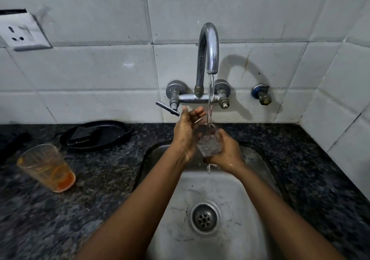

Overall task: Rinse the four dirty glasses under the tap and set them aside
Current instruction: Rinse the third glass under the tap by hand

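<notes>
A clear glass is held upright over the steel sink, right under the running tap. Water streams into it and spills from its base. My right hand is wrapped around the lower right side of the glass. My left hand rests against the glass's left side with its fingers spread near the rim. A second glass with orange residue stands on the dark granite counter at the left, apart from both hands.
A black pan lies on the counter behind the dirty glass. The tap's lever handle sticks out just left of my left hand. A wall socket is at the upper left. The drain sits in the basin's middle.
</notes>
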`<state>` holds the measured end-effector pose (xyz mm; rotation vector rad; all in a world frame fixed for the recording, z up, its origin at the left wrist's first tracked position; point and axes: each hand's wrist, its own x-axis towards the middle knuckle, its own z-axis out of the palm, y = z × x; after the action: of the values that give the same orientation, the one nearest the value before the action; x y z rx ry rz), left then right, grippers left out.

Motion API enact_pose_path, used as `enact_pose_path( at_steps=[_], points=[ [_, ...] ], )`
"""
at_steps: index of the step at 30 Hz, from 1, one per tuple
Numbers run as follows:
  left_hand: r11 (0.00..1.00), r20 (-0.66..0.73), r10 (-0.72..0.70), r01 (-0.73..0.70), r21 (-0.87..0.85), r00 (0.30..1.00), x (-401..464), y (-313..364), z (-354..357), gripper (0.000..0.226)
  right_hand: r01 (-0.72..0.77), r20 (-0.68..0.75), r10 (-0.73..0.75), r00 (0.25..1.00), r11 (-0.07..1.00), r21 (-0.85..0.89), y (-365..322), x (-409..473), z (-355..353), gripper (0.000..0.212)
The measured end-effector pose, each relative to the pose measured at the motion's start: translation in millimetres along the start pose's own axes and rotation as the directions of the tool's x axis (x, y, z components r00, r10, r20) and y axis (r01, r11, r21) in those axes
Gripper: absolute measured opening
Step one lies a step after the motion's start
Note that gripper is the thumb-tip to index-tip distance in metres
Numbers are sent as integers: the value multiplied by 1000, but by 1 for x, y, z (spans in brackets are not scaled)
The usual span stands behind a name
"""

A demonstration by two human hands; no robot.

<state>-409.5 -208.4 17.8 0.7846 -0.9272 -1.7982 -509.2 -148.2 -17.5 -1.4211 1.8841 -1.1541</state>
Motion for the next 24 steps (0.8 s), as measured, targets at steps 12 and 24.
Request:
enact_pose_path(
  at_steps=[12, 24],
  points=[
    [889, -12, -459, 458, -10, 889, -3, -44, -35, 45, 106, 259, -59, 964, 980, -171, -25, 8, -44, 55],
    [626, 32, 542, -429, 651, 840, -23, -39, -52, 22, -594, 342, 487, 804, 683, 425, -15, 35, 13, 39]
  ],
)
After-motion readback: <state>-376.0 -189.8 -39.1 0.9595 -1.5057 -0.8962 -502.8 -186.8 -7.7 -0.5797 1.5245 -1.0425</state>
